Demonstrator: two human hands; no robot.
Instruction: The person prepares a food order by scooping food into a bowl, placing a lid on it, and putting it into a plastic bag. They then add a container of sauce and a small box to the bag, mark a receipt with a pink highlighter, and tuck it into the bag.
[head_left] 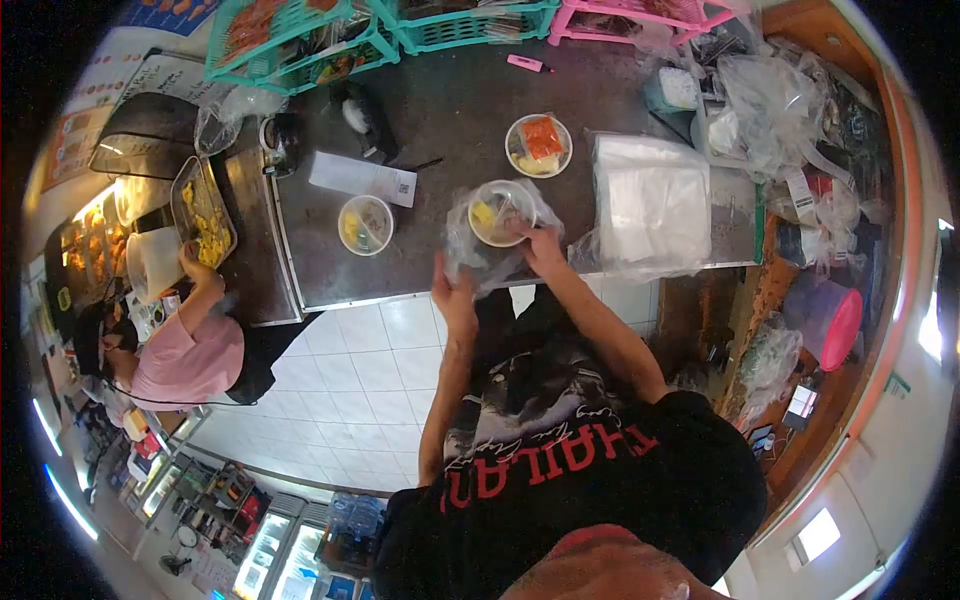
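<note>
A round white bowl (488, 222) with yellow food in it stands at the middle of the dark counter, with a clear plastic bag (462, 240) loosely around it. My right hand (542, 250) is closed on the bag at the bowl's lower right rim, its fingertips touching or very near the bowl. At the counter's front edge, my left hand (455, 298) pinches the bag's near left side. To the left is a second bowl (366, 225) with similar food. Behind and to the right, a third bowl (528, 164) holds an orange-red packet (541, 138).
A stack of clear plastic bags (652, 200) lies to the right. A paper slip (362, 179), a pen and a pink marker (529, 63) rest on the counter. Teal baskets (470, 30) line the back. At left, a co-worker in pink (190, 365) reaches into a food tray (204, 210).
</note>
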